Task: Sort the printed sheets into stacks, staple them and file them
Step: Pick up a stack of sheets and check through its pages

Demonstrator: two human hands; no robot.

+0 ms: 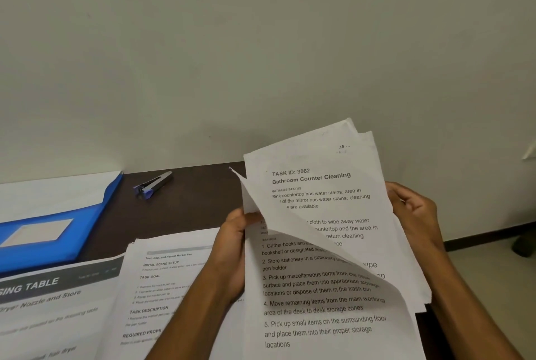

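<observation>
I hold a bundle of printed sheets (324, 243) upright above the right side of the dark desk (185, 209). My left hand (232, 246) pinches the left edge of the front sheet, which curls away and uncovers the page headed "Bathroom Counter Cleaning" behind it. My right hand (414, 211) grips the bundle's right edge from behind. Two printed stacks lie flat on the desk: one with a dark banner (49, 310) at the lower left, another (171, 281) beside my left forearm. A blue and silver stapler (153, 184) lies near the wall. A blue file folder (52, 232) rests at the left.
A plain pale wall stands right behind the desk. White paper (55, 191) lies under the folder's far edge. To the right, past the desk's end, floor and a dark skirting board (487, 236) show.
</observation>
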